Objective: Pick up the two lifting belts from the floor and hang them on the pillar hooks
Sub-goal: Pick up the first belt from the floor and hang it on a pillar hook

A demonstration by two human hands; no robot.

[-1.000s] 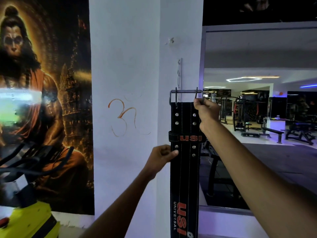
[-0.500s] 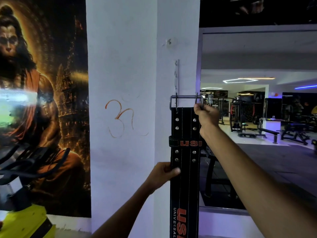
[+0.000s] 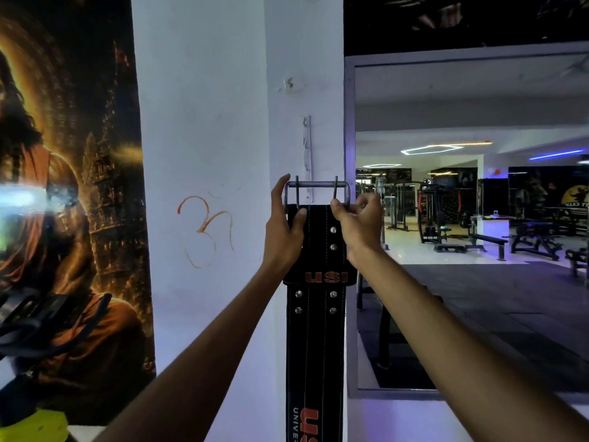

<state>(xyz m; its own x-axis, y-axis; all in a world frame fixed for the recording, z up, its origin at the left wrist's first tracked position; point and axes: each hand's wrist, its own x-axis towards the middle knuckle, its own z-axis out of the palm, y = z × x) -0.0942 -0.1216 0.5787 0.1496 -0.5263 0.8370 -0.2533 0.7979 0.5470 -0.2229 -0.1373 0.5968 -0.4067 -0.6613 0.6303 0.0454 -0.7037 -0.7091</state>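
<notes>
A black lifting belt [image 3: 315, 330] with orange USI lettering hangs straight down in front of the white pillar [image 3: 204, 122]. Its steel buckle [image 3: 317, 185] sits at the top, level with the lower end of a narrow metal hook strip [image 3: 306, 154] screwed to the pillar. My left hand [image 3: 285, 228] grips the belt's upper left edge just under the buckle. My right hand [image 3: 357, 221] pinches the upper right corner by the buckle's right prong. Whether the buckle rests on a hook is hidden. Only one belt is in view.
A large dark poster [image 3: 67, 186] covers the wall left of the pillar. A black and yellow exercise machine [image 3: 35, 346] stands at the lower left. A framed mirror [image 3: 471, 218] to the right reflects gym benches and racks.
My left hand has climbed from the belt's middle left edge to the top beside the buckle. The buckle stays at the strip's lower end, with my right hand still holding it.
</notes>
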